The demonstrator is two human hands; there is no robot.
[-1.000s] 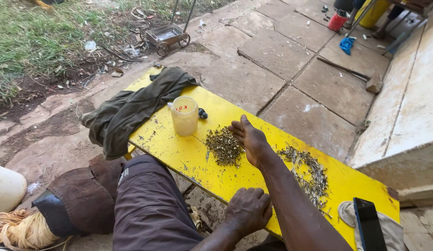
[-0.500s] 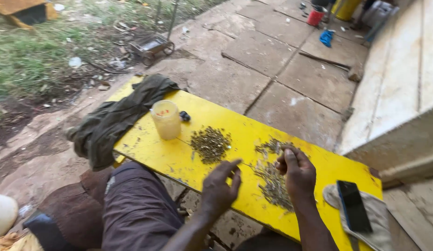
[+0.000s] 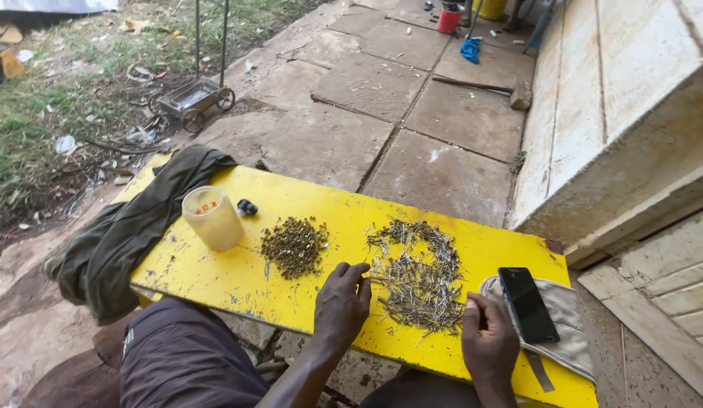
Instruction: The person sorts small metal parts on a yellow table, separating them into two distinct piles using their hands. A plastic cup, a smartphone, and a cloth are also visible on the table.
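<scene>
Loose scatter of thin nails (image 3: 416, 278) flat on yellow board (image 3: 215, 268), near edge

your left hand (image 3: 342, 304) rests on a tabletop (image 3: 215, 272) painted glossy yellow, its coat chipped and scuffed so dull grey specks show through. the nails (image 3: 419, 283) by your fingertips look like thin metal, dull and greyish, with little shine. the small heap (image 3: 294, 245) to their left is darker, matt metal bits, some brownish. the cup (image 3: 212, 218) is cloudy, translucent plastic with a smooth wall. the green cloth (image 3: 132, 227) is soft, matt and creased. near your right hand (image 3: 489, 344), the phone (image 3: 528, 304) has a smooth, glossy black face and lies on beige, woven cloth (image 3: 570, 325). the paving (image 3: 442, 113) is rough, matt stone.
</scene>
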